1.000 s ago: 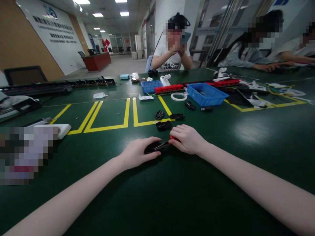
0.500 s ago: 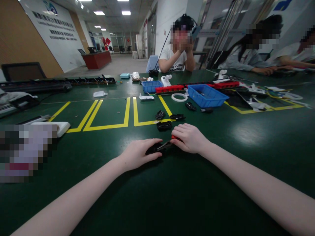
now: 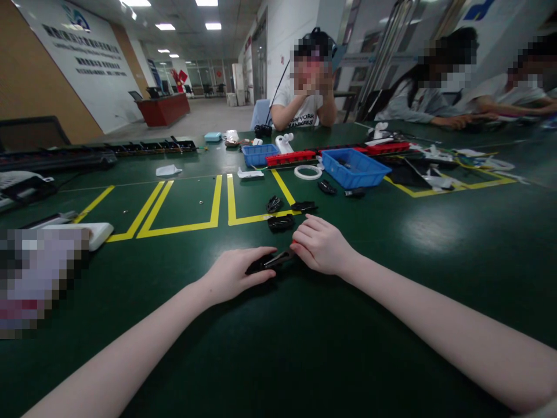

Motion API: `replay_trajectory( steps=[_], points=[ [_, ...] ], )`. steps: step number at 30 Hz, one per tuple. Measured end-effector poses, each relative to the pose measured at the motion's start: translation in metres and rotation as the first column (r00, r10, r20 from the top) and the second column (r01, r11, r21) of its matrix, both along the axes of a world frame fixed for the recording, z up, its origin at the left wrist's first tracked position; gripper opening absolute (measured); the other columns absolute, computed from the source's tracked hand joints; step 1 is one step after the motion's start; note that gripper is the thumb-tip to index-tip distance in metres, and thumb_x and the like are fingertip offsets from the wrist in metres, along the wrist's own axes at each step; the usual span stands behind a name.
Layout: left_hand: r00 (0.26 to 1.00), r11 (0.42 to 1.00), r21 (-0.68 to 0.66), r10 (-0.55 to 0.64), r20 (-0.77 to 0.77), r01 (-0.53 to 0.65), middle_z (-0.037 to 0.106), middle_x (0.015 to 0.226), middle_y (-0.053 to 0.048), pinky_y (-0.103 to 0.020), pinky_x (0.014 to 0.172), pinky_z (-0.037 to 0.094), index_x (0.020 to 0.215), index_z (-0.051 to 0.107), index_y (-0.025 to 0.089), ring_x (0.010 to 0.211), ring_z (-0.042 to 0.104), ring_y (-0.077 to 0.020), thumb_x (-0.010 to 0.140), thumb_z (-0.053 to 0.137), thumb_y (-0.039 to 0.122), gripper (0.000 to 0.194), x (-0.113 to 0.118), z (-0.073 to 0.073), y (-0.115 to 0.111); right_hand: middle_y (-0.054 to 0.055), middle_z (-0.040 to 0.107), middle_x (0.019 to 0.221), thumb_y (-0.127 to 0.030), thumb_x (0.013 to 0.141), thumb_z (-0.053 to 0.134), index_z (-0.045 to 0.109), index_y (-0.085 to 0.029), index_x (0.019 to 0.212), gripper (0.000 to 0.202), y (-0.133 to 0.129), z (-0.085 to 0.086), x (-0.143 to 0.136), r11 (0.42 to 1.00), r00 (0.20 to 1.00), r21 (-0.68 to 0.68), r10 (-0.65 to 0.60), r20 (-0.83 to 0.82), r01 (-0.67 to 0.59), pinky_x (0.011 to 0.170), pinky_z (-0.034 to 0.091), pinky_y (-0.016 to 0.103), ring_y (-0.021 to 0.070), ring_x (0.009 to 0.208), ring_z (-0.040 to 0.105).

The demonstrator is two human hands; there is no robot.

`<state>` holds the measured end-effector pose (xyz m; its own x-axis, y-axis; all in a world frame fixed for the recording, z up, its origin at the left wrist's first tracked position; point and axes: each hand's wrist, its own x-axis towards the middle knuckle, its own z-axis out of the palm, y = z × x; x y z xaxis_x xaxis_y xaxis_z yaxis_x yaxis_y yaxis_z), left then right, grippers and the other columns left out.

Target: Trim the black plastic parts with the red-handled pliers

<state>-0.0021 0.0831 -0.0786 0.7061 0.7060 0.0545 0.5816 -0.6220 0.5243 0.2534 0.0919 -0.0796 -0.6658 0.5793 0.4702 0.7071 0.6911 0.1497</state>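
Low over the green table (image 3: 313, 342), my left hand (image 3: 237, 274) is closed on a dark part (image 3: 256, 266), thumb and fingers on either side of it. My right hand (image 3: 321, 245) is wrapped round the red handle of a metal tool (image 3: 281, 257). The tool's jaws reach left to the dark part between my left fingers; the exact contact is too small to tell. Just beyond my hands lie several black parts, among them one by the yellow tape (image 3: 281, 222) and one farther right (image 3: 304, 206).
A blue bin (image 3: 354, 168), a smaller blue bin (image 3: 260, 154) and a white tape roll (image 3: 308, 172) stand farther back. A red strip (image 3: 291, 158) lies behind. At left is a white object (image 3: 101, 235). A person (image 3: 304, 104) sits opposite; others sit at right.
The whole view has shifted, so the table and both hands appear slightly farther left. Both hands keep their hold, and the tool stays at the dark part.
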Motion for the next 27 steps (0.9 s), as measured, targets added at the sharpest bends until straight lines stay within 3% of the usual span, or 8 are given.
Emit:
replay_trajectory(
  steps=[7,14,27],
  points=[
    [1.000,1.000,0.008,-0.018,-0.020,0.018,0.069,0.126,-0.005,-0.035,0.087,0.052,0.138,0.052,0.024,0.105,0.068,-0.0244,0.098,0.051,0.043,0.045,0.0009,0.0020,-0.0005,0.007,0.065,0.078,-0.030,0.099,0.036,0.063,-0.019,0.077,0.036,0.0066,0.0050,0.0054,0.999,0.999,-0.037,0.031,0.021,-0.030,0.092,0.040,0.039,0.0209,0.079,0.055],
    [1.000,1.000,-0.019,0.000,-0.028,-0.001,0.069,0.126,-0.006,-0.037,0.090,0.052,0.139,0.053,0.024,0.106,0.068,-0.0255,0.098,0.051,0.045,0.047,-0.0001,0.0020,0.0004,0.008,0.063,0.077,-0.034,0.101,0.033,0.061,-0.016,0.079,0.041,0.0041,-0.0002,0.0029,0.996,1.000,-0.093,0.014,0.021,-0.012,0.066,0.034,0.033,0.0182,0.070,0.050],
    [0.999,1.000,0.018,0.019,-0.040,-0.019,0.068,0.128,-0.007,-0.037,0.089,0.053,0.139,0.054,0.024,0.106,0.068,-0.0261,0.095,0.055,0.045,0.048,0.0008,0.0018,-0.0015,0.008,0.061,0.076,-0.038,0.099,0.040,0.061,-0.016,0.078,0.037,0.0018,-0.0017,0.0014,0.992,1.000,-0.129,0.012,0.014,-0.010,0.065,0.031,0.033,0.0181,0.070,0.048]
  ],
)
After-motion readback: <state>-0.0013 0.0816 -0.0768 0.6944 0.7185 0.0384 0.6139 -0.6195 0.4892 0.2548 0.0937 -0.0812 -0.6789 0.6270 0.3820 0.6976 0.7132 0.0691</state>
